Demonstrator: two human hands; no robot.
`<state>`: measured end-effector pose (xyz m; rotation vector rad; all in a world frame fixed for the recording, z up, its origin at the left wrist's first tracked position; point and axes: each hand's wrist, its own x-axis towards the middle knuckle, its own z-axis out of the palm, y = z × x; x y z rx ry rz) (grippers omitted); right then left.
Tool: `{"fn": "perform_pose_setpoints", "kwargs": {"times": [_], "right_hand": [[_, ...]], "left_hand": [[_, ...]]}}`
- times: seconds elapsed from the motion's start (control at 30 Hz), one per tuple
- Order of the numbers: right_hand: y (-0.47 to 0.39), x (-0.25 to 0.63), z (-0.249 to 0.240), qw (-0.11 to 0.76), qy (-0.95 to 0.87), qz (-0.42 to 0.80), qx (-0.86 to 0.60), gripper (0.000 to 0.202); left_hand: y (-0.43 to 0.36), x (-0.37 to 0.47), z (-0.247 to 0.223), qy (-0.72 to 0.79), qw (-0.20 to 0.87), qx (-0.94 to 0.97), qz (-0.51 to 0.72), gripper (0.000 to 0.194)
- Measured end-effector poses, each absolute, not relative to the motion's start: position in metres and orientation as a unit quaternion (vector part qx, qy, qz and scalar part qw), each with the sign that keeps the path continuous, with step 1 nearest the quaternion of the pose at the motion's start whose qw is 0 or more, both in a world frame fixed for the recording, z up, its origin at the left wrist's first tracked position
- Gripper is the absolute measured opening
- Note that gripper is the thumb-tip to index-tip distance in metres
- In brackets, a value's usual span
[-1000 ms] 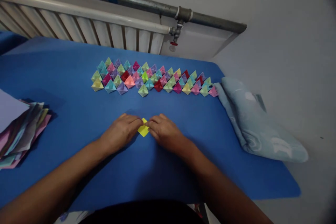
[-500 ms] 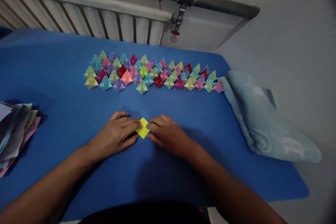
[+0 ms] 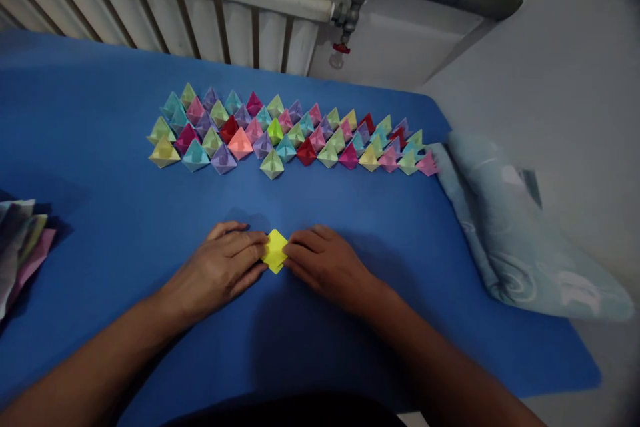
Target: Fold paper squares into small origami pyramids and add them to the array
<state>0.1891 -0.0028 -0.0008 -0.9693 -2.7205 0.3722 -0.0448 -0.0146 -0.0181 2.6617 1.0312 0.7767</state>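
Note:
A small yellow folded paper (image 3: 275, 251), diamond-shaped, lies between my two hands near the middle of the blue table (image 3: 150, 213). My left hand (image 3: 225, 257) is closed on its left corner, fingertips over the edge. From the other side my right hand (image 3: 325, 260) pinches the right corner between thumb and fingers. The fingertips partly cover both side corners. Beyond the hands stand rows of folded paper boats (image 3: 240, 143) in many colours, with one pale green boat (image 3: 272, 165) a little in front of them.
At the left edge lies a stack of coloured paper sheets (image 3: 25, 247). A folded light-blue blanket (image 3: 520, 240) rests along the right side of the table. Behind the table are a white radiator (image 3: 200, 20) and a pipe with a red-handled valve (image 3: 341, 48).
The view has shifted slightly and come a bit closer, so the paper stack shows less at the left. Both hands keep hold of the yellow paper, the right fingers slightly more closed together.

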Motion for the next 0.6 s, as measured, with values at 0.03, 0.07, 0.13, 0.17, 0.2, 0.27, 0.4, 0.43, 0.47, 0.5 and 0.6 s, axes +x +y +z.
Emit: {"fn": "perform_pose_setpoints", "kwargs": {"times": [0.03, 0.07, 0.13, 0.17, 0.2, 0.27, 0.4, 0.43, 0.47, 0.5, 0.6], "right_hand": [[-0.0029, 0.1892, -0.0014, 0.119, -0.929, 0.123, -0.329, 0.019], [-0.0031, 0.1892, -0.0020, 0.126, -0.929, 0.117, -0.328, 0.019], [-0.0037, 0.1892, -0.0028, 0.142, -0.929, 0.108, -0.324, 0.019], [-0.0040, 0.1891, -0.0031, 0.147, -0.929, 0.105, -0.324, 0.018], [-0.0045, 0.1889, -0.0034, 0.150, -0.928, 0.104, -0.325, 0.018], [-0.0053, 0.1885, -0.0041, 0.149, -0.924, 0.103, -0.337, 0.017], [-0.0069, 0.1874, -0.0056, 0.161, -0.903, 0.125, -0.378, 0.017], [-0.0073, 0.1870, -0.0060, 0.171, -0.896, 0.135, -0.386, 0.018], [-0.0076, 0.1865, -0.0064, 0.182, -0.890, 0.144, -0.393, 0.018], [-0.0079, 0.1860, -0.0068, 0.192, -0.884, 0.151, -0.399, 0.019], [-0.0088, 0.1837, -0.0079, 0.213, -0.870, 0.163, -0.414, 0.018]], "left_hand": [[-0.0145, -0.0443, -0.0182, 0.345, 0.078, 0.896, 0.266, 0.015], [-0.0144, -0.0437, -0.0184, 0.342, 0.067, 0.897, 0.272, 0.015], [-0.0143, -0.0427, -0.0187, 0.337, 0.051, 0.898, 0.279, 0.015], [-0.0144, -0.0423, -0.0188, 0.336, 0.049, 0.898, 0.279, 0.015], [-0.0147, -0.0418, -0.0187, 0.338, 0.050, 0.898, 0.278, 0.014], [-0.0154, -0.0409, -0.0183, 0.347, 0.060, 0.896, 0.272, 0.014], [-0.0164, -0.0396, -0.0170, 0.388, 0.078, 0.879, 0.267, 0.011], [-0.0165, -0.0394, -0.0169, 0.399, 0.082, 0.873, 0.267, 0.012], [-0.0165, -0.0392, -0.0168, 0.409, 0.087, 0.869, 0.266, 0.013], [-0.0166, -0.0389, -0.0169, 0.417, 0.094, 0.864, 0.265, 0.014], [-0.0168, -0.0376, -0.0171, 0.440, 0.106, 0.854, 0.258, 0.017]]}}
